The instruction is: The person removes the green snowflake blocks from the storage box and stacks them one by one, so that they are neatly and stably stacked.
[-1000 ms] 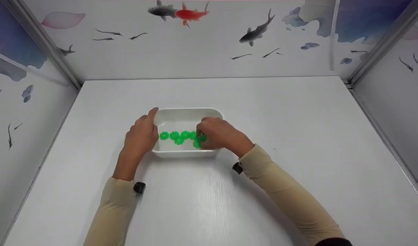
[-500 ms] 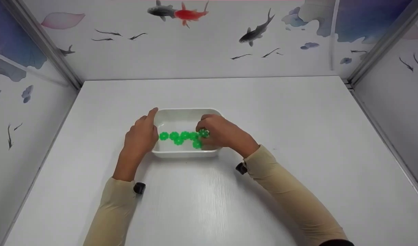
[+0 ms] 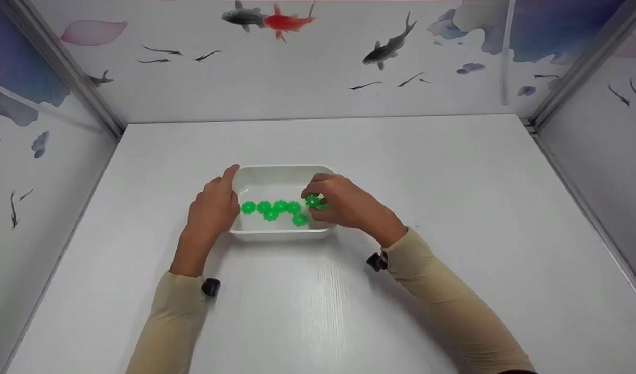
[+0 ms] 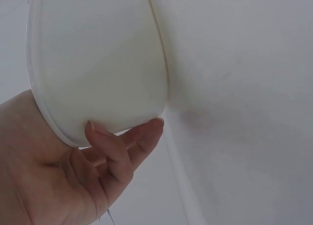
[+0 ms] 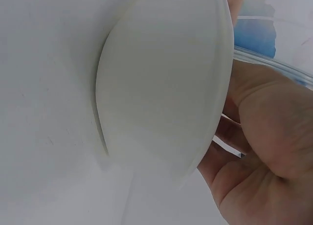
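Note:
A white rectangular container (image 3: 281, 235) sits on the table, with several small green flower-shaped pieces (image 3: 270, 214) on its floor. My left hand (image 3: 210, 205) holds its left end; in the left wrist view, curled fingers (image 4: 110, 149) lie against the outer wall. Over the right part of the container, my right hand (image 3: 344, 202) pinches a green flower-shaped piece (image 3: 312, 201) between thumb and fingers. More green shows between those fingers just to the right. In the right wrist view the container's outer wall (image 5: 161, 88) hides the fingertips and the piece of my right hand (image 5: 274, 146).
The white tabletop (image 3: 453, 171) surrounds the container. Behind it stands a white panel (image 3: 297, 78) printed with fish, and similar side panels (image 3: 63, 171) rise at left and right. A dark wrist camera (image 3: 211, 287) sits at the left sleeve, another camera (image 3: 377, 261) at the right.
My right hand has lifted a green flower-shaped piece away from the others and shifted slightly right, its forearm drawing back rightward. The left hand keeps its hold on the container.

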A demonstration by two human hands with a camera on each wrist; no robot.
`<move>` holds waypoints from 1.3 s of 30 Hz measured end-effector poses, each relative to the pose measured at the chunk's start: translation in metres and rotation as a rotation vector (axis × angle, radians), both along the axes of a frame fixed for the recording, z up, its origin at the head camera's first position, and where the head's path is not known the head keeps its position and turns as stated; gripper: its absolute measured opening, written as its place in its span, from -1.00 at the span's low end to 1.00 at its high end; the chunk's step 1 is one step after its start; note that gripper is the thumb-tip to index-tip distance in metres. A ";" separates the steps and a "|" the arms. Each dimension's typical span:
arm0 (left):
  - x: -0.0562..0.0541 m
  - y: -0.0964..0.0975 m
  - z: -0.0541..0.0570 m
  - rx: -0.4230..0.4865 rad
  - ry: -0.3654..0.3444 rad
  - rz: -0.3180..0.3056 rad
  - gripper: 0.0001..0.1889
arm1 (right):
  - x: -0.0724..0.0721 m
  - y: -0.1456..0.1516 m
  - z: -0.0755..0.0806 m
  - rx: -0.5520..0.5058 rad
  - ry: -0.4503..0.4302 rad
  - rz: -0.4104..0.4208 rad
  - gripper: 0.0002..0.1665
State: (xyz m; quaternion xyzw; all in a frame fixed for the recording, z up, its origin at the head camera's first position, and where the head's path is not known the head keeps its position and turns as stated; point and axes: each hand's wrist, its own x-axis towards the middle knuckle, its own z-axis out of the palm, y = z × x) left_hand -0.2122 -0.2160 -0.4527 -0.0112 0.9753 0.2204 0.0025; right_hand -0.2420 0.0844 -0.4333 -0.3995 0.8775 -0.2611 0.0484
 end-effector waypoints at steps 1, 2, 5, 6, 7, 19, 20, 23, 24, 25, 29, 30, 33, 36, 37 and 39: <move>0.000 0.000 0.000 0.003 0.001 -0.001 -0.37 | 0.000 0.002 0.000 -0.022 -0.006 0.003 -0.68; 0.000 0.000 0.000 0.005 0.002 -0.002 -0.37 | 0.001 0.004 0.000 -0.042 -0.013 0.005 -0.68; -0.001 -0.001 -0.001 0.006 0.007 -0.006 -0.37 | 0.001 0.011 0.000 -0.101 -0.025 0.017 -0.69; -0.001 -0.001 -0.001 0.005 0.007 -0.006 -0.37 | 0.001 0.013 -0.001 -0.117 -0.025 0.020 -0.70; -0.001 -0.001 -0.001 0.005 0.008 -0.007 -0.37 | 0.002 0.015 -0.001 -0.134 -0.026 0.021 -0.70; -0.001 0.000 -0.003 -0.008 0.009 0.000 -0.37 | -0.001 0.053 0.014 -0.173 0.010 -0.067 -0.68; -0.001 0.001 -0.003 -0.007 0.007 0.000 -0.37 | -0.001 0.058 0.015 -0.170 0.010 -0.079 -0.67; -0.001 0.001 -0.002 -0.009 0.005 0.002 -0.37 | -0.002 0.069 0.017 -0.144 0.003 -0.114 -0.66; -0.001 0.000 -0.001 -0.010 0.005 0.003 -0.37 | -0.003 0.072 0.017 -0.128 -0.002 -0.125 -0.66; -0.001 0.001 -0.001 -0.009 0.001 0.005 -0.37 | -0.003 0.076 0.016 -0.111 -0.009 -0.135 -0.65; 0.000 -0.001 0.000 -0.009 -0.005 0.002 -0.36 | -0.005 0.085 0.008 -0.043 -0.031 -0.168 -0.64; 0.000 -0.001 0.000 -0.008 -0.004 0.000 -0.37 | -0.005 0.086 0.006 -0.027 -0.036 -0.177 -0.64; 0.001 -0.002 0.000 -0.006 0.004 -0.008 -0.37 | -0.007 0.089 0.001 0.021 -0.038 -0.202 -0.63; 0.001 -0.001 -0.001 -0.002 0.011 -0.007 -0.37 | -0.009 0.091 -0.002 0.058 -0.045 -0.215 -0.62; 0.001 -0.001 -0.001 0.001 0.010 -0.007 -0.37 | -0.010 0.091 -0.003 0.066 -0.048 -0.218 -0.62; 0.000 0.000 -0.001 0.001 0.011 -0.008 -0.38 | -0.011 0.093 -0.005 0.072 -0.058 -0.215 -0.62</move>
